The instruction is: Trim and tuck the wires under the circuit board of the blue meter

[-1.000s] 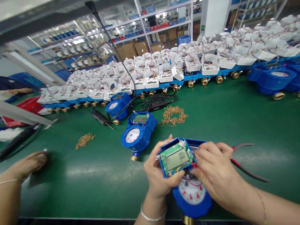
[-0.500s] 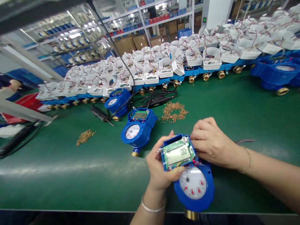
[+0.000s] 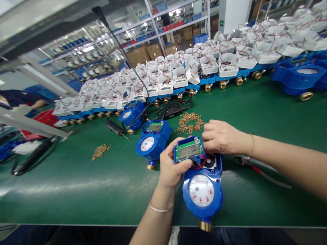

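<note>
A blue water meter (image 3: 186, 185) with a white dial and brass fitting sits in front of me at the table's near side. My left hand (image 3: 170, 166) grips its LCD module (image 3: 189, 149), a blue housing with a green circuit board, by the left side, thumb in front. The module is tilted above the meter's upper part, and red wires (image 3: 203, 163) run beneath it. At the module's right edge my right hand (image 3: 219, 137) has curled, closed fingertips; whatever they pinch is hidden. Under the right forearm lies a hand tool with red-and-grey handles (image 3: 260, 172), partly covered.
Left of my hands stand two blue meters (image 3: 153, 139) (image 3: 133, 115). Brass screws lie in piles (image 3: 190, 122) (image 3: 100, 151). A soldering iron (image 3: 114, 127) and black power adapter (image 3: 173, 111) are farther back. Rows of meters with white covers (image 3: 166, 81) line the back. A co-worker's arm (image 3: 35, 103) shows far left.
The LCD module has tilted and shifted, opening more of the meter's upper part and the red wires to view. Both hands moved with it. More of the red-and-grey-handled tool shows.
</note>
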A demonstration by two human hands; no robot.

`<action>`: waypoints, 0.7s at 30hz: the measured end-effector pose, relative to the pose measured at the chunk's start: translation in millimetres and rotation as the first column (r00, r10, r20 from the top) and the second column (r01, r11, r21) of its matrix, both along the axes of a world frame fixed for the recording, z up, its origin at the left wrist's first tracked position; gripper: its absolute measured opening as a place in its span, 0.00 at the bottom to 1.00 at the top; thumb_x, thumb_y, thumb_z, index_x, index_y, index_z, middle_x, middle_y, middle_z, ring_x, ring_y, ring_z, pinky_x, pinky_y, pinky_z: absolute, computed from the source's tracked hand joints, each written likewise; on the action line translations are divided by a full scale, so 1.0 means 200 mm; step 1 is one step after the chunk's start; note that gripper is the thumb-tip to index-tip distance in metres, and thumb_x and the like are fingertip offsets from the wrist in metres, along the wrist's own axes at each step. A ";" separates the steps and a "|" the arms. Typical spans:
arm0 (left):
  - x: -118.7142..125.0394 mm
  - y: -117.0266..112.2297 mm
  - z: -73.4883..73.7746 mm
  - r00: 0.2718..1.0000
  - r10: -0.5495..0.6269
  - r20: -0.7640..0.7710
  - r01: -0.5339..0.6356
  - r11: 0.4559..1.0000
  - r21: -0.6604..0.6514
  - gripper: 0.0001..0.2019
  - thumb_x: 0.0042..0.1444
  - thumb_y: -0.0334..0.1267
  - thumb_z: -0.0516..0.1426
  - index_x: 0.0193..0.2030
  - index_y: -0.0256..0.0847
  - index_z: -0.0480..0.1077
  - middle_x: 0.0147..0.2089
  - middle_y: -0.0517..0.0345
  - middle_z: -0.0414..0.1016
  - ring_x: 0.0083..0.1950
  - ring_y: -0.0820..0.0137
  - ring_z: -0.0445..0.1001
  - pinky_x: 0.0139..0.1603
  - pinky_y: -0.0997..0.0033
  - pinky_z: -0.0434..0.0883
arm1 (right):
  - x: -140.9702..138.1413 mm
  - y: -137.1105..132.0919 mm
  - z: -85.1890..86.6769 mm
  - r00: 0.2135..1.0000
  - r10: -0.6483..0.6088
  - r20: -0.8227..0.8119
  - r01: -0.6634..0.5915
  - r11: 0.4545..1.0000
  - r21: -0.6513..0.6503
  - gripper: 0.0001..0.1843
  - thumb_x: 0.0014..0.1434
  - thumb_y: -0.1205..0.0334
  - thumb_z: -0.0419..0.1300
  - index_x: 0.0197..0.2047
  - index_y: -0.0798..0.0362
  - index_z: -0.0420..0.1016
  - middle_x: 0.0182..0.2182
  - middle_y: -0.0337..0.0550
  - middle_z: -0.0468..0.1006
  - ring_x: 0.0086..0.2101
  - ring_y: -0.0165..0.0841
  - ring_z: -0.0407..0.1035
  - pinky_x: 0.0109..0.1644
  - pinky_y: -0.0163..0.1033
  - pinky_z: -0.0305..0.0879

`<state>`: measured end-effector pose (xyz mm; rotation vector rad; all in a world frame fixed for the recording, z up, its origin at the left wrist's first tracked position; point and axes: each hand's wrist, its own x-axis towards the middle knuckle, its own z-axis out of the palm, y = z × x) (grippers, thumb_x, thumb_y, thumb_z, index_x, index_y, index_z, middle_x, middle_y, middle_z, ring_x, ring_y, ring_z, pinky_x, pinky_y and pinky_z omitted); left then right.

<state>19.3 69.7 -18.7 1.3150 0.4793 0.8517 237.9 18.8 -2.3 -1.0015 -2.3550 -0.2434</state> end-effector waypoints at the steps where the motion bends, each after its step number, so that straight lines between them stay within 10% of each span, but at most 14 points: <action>1: 0.01 0.01 0.00 1.000 -0.012 -0.008 0.012 1.000 0.004 0.30 0.36 0.43 0.72 0.48 0.38 0.73 0.39 0.56 0.77 0.37 0.69 0.76 0.38 0.77 0.74 | 0.00 0.00 -0.01 0.999 -0.011 -0.038 0.010 0.999 -0.034 0.16 0.67 0.55 0.54 0.30 0.52 0.76 0.25 0.40 0.68 0.30 0.31 0.52 0.34 0.39 0.43; 11: 0.03 0.03 0.04 0.997 -0.036 -0.065 0.039 0.999 0.034 0.32 0.32 0.45 0.72 0.46 0.35 0.74 0.37 0.54 0.78 0.35 0.66 0.76 0.36 0.74 0.74 | -0.07 -0.10 -0.06 0.848 -0.355 -0.392 0.189 0.896 -0.403 0.05 0.50 0.69 0.69 0.27 0.52 0.78 0.28 0.34 0.72 0.33 0.25 0.66 0.36 0.29 0.61; 21: 0.02 0.00 0.02 0.998 -0.033 -0.048 0.034 0.999 0.008 0.31 0.34 0.42 0.72 0.48 0.38 0.72 0.39 0.55 0.77 0.37 0.67 0.76 0.38 0.75 0.73 | -0.20 -0.16 0.03 0.696 -0.671 -0.254 0.460 0.689 -0.560 0.08 0.49 0.73 0.60 0.23 0.53 0.75 0.21 0.35 0.72 0.24 0.27 0.65 0.29 0.34 0.51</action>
